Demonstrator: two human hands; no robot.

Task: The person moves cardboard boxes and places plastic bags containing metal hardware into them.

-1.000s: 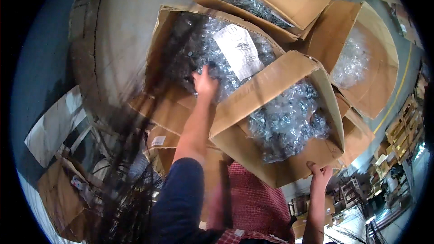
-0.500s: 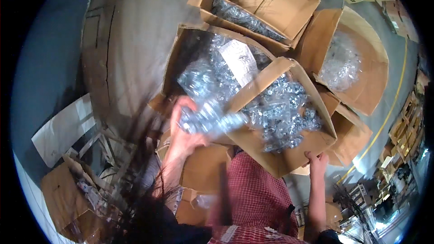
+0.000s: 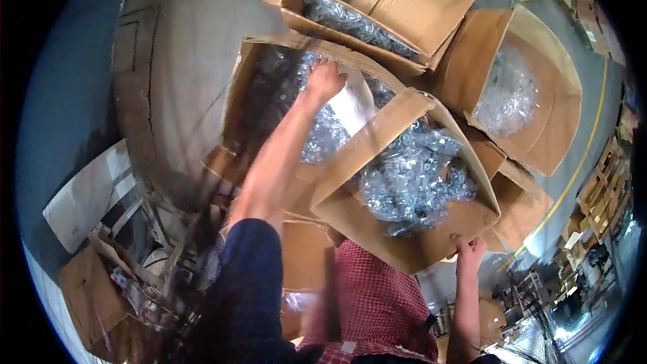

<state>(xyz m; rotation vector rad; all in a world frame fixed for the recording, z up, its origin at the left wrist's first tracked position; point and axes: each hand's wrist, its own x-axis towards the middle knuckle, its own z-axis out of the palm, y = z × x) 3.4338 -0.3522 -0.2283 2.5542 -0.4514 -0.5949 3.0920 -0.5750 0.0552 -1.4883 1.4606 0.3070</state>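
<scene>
You seem to be at the reaching-in step, your left hand (image 3: 327, 81) at the clear bags (image 3: 325, 140) inside the large carton (image 3: 233, 104), its grip impossible to tell, your right hand (image 3: 470, 253) pinching the smaller carton (image 3: 421, 253) by its near edge, so securing one bag is called for.

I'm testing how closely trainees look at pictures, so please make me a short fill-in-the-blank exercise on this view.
1. The sheet of paper beside the left hand is coloured ____.
2. The right hand grips the edge of a tilted box made of ____.
3. Inside that box lie bags of clear ____.
4. The long floor line near the picture's right side is coloured ____.

Missing words: white; cardboard; plastic; yellow.
</scene>
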